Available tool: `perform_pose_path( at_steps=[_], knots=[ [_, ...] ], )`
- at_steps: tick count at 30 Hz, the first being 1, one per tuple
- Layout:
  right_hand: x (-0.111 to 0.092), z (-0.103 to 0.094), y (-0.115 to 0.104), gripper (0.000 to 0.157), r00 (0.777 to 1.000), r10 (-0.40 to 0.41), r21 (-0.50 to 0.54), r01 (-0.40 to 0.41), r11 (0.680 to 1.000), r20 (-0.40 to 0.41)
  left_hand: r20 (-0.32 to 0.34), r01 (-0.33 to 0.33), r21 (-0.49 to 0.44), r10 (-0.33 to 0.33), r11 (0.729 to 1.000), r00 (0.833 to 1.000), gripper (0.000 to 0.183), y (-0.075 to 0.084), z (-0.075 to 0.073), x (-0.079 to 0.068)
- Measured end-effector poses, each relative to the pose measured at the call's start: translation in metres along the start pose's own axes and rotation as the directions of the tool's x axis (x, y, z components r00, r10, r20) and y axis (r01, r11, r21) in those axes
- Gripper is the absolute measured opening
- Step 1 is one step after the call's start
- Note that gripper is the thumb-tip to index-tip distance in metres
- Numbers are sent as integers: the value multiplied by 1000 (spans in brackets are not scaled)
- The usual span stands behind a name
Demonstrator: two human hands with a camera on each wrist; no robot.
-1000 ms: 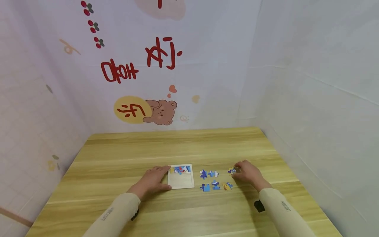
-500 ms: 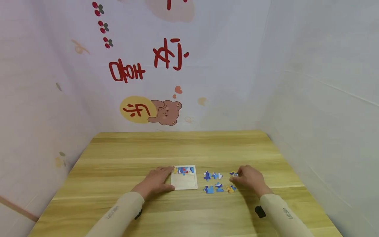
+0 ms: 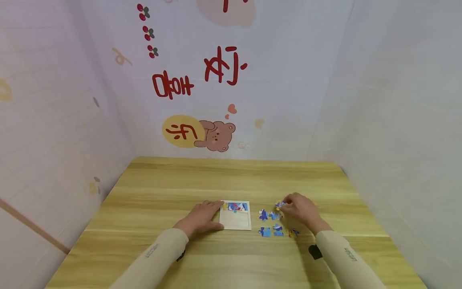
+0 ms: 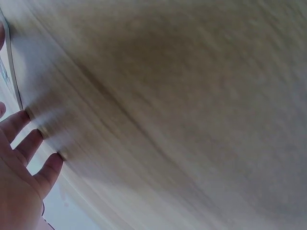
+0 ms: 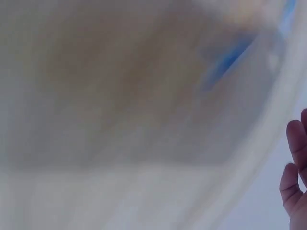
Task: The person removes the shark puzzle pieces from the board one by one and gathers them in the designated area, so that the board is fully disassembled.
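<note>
A white square puzzle tray (image 3: pixel 235 221) lies on the table with a strip of joined, brightly printed pieces (image 3: pixel 236 206) along its far edge. My left hand (image 3: pixel 200 217) rests at the tray's left side, fingers spread, forefinger near the far corner and thumb near the front one. In the left wrist view several fingertips (image 4: pixel 50 167) touch the tabletop. My right hand (image 3: pixel 302 208) pinches a blue, yellow and white puzzle piece (image 3: pixel 279 204) between thumb and fingers, seemingly just above the table. The right wrist view is badly blurred.
Loose puzzle pieces lie right of the tray: a purple-blue one (image 3: pixel 263 215), a blue and white one (image 3: pixel 274 216), and a front row of a blue one (image 3: pixel 265 232), another blue one (image 3: pixel 278 230) and a yellow-blue one (image 3: pixel 293 232). A patterned wall covering (image 3: pixel 281 100) rises behind.
My right hand has taken the puzzle piece from the right end of the far row and moved it left, toward the tray. The head view has turned left. My left hand stays beside the tray.
</note>
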State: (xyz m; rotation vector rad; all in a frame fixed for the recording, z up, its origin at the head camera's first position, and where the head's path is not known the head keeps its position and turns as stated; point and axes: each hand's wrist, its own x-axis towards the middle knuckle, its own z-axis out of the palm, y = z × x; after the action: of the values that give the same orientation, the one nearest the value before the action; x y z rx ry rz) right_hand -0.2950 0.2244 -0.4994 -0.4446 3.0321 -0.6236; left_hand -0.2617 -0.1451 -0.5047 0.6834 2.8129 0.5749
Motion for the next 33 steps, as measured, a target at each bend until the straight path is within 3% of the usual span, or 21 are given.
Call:
perform_pose_path(
  at_steps=[2,5,7,9,12,18,25,28,33],
  knots=[
    [19,11,-35,25,992,-126,-28,127,991,29,-4,0,4,0,1000,1000,83,-1,0,1],
    [36,41,-85,25,956,-288,-110,293,950,62,-15,-20,19,20,1000,1000,84,-3,5,3],
    [41,58,-106,24,930,-363,-154,368,917,61,-28,-45,36,46,998,999,83,-3,8,3],
    [43,70,-118,23,919,-392,-186,394,900,49,-36,-66,57,68,996,997,81,-3,11,4],
    [44,77,-124,22,911,-412,-182,411,893,38,-28,-91,87,94,992,995,74,-3,11,2],
    [44,80,-126,22,919,-394,-116,394,912,27,2,-100,149,101,984,995,57,-2,6,-2],
    [41,80,-123,21,930,-367,-69,367,928,14,-5,-155,153,158,976,987,50,-1,4,1],
    [42,81,-124,21,926,-376,-103,376,921,18,-10,-171,167,175,971,985,50,-3,4,3],
    [43,73,-121,22,905,-423,-161,425,891,45,9,-142,179,143,974,990,53,0,4,8]
  ],
)
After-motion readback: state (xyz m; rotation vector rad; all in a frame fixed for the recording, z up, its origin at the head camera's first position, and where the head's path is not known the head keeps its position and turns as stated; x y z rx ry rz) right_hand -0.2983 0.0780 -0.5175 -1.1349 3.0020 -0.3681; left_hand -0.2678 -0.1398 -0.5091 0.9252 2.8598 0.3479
